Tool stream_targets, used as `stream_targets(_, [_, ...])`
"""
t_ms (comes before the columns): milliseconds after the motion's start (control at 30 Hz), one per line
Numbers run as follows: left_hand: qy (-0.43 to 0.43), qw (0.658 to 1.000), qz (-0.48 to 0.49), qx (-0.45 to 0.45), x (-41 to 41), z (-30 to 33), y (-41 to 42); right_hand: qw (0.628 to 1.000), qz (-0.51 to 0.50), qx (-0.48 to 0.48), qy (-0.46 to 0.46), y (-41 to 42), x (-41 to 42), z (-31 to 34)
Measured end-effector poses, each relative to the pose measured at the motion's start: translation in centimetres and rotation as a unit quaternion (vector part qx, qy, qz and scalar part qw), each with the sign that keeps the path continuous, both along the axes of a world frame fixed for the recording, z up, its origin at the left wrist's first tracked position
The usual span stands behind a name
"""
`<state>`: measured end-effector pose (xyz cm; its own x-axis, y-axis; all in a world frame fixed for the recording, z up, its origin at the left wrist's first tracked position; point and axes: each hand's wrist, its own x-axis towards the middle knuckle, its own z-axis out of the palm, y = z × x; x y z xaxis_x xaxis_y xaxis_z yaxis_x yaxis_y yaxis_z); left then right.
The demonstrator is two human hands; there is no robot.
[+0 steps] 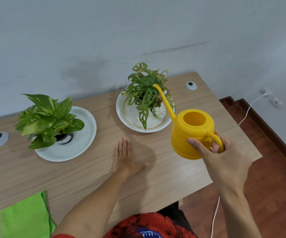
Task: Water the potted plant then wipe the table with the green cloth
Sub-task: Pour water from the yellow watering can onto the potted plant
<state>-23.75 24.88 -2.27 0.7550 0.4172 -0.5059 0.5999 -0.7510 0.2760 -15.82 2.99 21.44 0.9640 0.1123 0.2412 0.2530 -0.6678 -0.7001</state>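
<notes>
1. The right hand [224,152] holds the yellow watering can [190,134] with fingers curled through its loop handle [215,139] and the thumb against the body. The can is raised above the worktop [138,177].
2. The spout [164,102] reaches into the foliage of the monstera plant [147,93], which stands on a stained white plate [133,124]. No water stream is visible.
3. The left hand [126,157] rests flat on the worktop, fingers straight, holding nothing.
4. The green cloth [25,217] lies folded at the near left edge, untouched, well apart from both hands.
5. A pothos plant [48,119] stands on a second white plate [84,143] to the left.
6. Handling judgement: the can appears to be light, rigid plastic; the handle is the sound grip, and a slow tilt should limit spillage. The cloth looks soft and limp; pinch a free edge.
</notes>
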Motion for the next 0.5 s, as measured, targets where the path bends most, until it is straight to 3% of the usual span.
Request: stream_targets(500, [0.000,1.000,0.002,-0.001,0.07,-0.07,0.01,1.000,0.003,-0.026,-0.009,0.07,-0.06,0.16])
